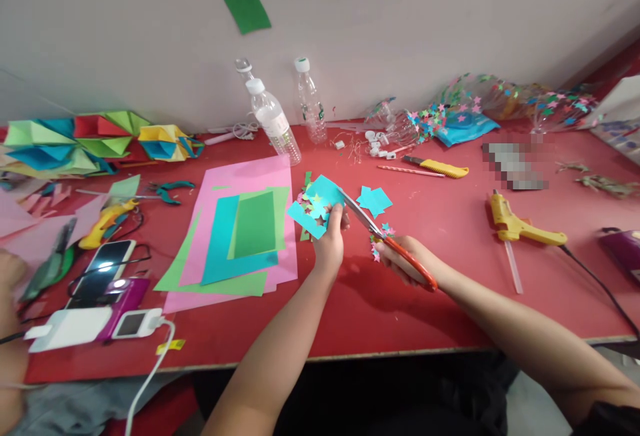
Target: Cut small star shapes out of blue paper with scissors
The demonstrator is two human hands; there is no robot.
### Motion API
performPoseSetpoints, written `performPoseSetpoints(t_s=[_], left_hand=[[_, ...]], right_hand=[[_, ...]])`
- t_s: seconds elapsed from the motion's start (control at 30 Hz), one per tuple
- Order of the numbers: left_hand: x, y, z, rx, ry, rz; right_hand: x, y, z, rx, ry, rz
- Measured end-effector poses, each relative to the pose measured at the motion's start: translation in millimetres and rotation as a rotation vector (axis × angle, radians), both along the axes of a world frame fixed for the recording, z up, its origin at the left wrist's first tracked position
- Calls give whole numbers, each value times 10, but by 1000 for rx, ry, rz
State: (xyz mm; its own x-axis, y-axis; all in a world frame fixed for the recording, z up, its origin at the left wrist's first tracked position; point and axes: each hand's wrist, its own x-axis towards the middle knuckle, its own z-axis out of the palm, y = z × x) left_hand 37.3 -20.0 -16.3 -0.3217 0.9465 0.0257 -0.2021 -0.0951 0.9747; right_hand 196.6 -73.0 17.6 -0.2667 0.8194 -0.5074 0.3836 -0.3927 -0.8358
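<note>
My left hand (330, 239) is closed on a piece of turquoise paper (314, 208) with star-shaped holes cut in it, held up above the red table (400, 316). My right hand (407, 261) grips orange-handled scissors (385, 237), whose blades point up-left and meet the right edge of the paper. Small cut paper stars (381, 239) in pink, green and turquoise lie on the table under the scissors. A loose turquoise scrap (375, 200) lies just right of the blades.
A stack of pink, green and turquoise sheets (240, 236) lies to the left. Plastic bottles (275, 123) stand at the back. A yellow glue gun (520, 228), a yellow box cutter (440, 168), phones and chargers (105, 276), folded paper shapes (90, 139) and another person's hand (10, 276) surround.
</note>
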Motion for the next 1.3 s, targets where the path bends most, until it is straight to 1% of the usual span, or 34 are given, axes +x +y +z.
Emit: performPoseSetpoints(t_s=[0.13, 0.2, 0.27, 0.43, 0.53, 0.6, 0.67, 0.8, 0.9, 0.97, 1.03, 1.1, 1.2, 1.3], left_hand=[[-46, 52, 21, 5, -106, 10], [-79, 96, 43, 34, -227, 0], [-115, 140, 70, 30, -368, -47], [-165, 192, 114, -90, -612, -200], [-146, 176, 127, -223, -693, -302], [-132, 167, 133, -294, -727, -330], [-130, 168, 133, -304, -744, -317], [-161, 207, 113, -186, -683, -233], [-191, 238, 100, -82, -541, -110], [-211, 247, 94, -31, -413, -60], [-231, 248, 87, 4, -292, -73], [-251, 243, 81, 29, -212, -96], [-280, 237, 80, 54, -176, -109], [-299, 237, 90, 87, -161, -124]], right_hand=[[46, 23, 4, -5, -21, 12], [70, 35, -5, -4, -32, 24], [87, 45, -15, 5, -36, 36], [75, 54, -40, 5, -49, 32], [62, 57, -70, 27, -28, 8], [65, 58, -98, 37, -22, 4], [74, 60, -125, 43, -28, 9], [92, 69, -142, 64, -44, 32], [104, 77, -108, 88, -57, 70], [122, 82, -72, 104, -69, 97], [151, 84, -37, 117, -79, 125], [184, 87, -8, 129, -89, 155], [219, 92, 27, 145, -90, 180], [221, 98, 67, 124, -87, 191]])
